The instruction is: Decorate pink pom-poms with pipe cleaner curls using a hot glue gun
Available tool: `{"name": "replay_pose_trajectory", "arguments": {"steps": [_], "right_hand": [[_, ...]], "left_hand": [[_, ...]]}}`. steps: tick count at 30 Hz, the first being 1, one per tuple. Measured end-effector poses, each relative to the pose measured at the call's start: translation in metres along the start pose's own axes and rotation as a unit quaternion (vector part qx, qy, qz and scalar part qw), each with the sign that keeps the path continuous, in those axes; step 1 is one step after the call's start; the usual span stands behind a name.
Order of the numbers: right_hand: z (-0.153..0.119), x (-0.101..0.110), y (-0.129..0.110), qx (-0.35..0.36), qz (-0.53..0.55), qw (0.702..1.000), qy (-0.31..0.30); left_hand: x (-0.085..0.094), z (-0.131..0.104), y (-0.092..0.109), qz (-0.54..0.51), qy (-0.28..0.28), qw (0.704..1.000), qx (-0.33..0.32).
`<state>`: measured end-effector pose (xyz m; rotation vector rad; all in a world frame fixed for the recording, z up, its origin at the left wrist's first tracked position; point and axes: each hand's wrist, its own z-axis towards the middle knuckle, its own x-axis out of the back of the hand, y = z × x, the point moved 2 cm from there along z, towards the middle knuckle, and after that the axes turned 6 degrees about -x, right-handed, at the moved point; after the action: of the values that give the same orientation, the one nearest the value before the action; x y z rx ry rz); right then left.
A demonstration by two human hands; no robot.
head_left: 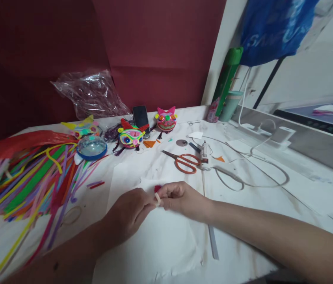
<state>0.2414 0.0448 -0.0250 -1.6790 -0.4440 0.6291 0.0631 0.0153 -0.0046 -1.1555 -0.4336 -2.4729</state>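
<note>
My left hand (132, 209) and my right hand (179, 199) meet over a sheet of white paper (166, 244). Both have their fingers pinched on a short cream-coloured strip (157, 198), bent and possibly fuzzy; its ends are hidden by the fingertips. Just behind the strip, at the right fingers, shows a dark red fuzzy piece (157, 188); I cannot tell whether it is joined to the strip. Beyond my right hand lie orange-handled scissors (186, 162) and a white hot glue gun (210, 159) with its cable.
Colourful pipe cleaners (42, 177) spread across the left, beside a blue-rimmed clear bowl (92, 148). Decorated animal-head ornaments (131, 136) and a phone (140, 118) are at the back. A grey strip (213, 242) lies under my right forearm. A power strip (255, 128) runs along the right.
</note>
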Motion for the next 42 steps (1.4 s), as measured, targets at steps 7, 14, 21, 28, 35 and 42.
{"name": "replay_pose_trajectory", "arguments": {"steps": [7,14,21,28,35,42], "right_hand": [[-0.001,-0.002,-0.002,0.015,0.035,0.998,-0.041],[0.001,0.0,0.002,0.019,0.029,0.998,-0.047],[0.0,-0.003,0.002,-0.023,0.001,0.999,-0.025],[0.002,0.001,0.008,-0.014,0.046,0.998,-0.029],[-0.001,-0.002,-0.001,-0.065,-0.031,0.997,-0.03],[-0.002,0.017,-0.005,-0.107,-0.106,0.986,0.073]], "left_hand": [[0.002,0.005,0.004,-0.059,0.03,0.997,0.049],[-0.002,-0.001,0.002,-0.078,0.026,0.994,0.072],[-0.004,-0.002,0.005,-0.067,-0.021,0.996,0.048],[0.0,-0.002,-0.004,-0.119,0.039,0.979,0.16],[-0.001,0.007,-0.006,-0.247,-0.076,0.921,0.292],[-0.002,0.002,-0.009,-0.21,-0.066,0.926,0.308]]}}
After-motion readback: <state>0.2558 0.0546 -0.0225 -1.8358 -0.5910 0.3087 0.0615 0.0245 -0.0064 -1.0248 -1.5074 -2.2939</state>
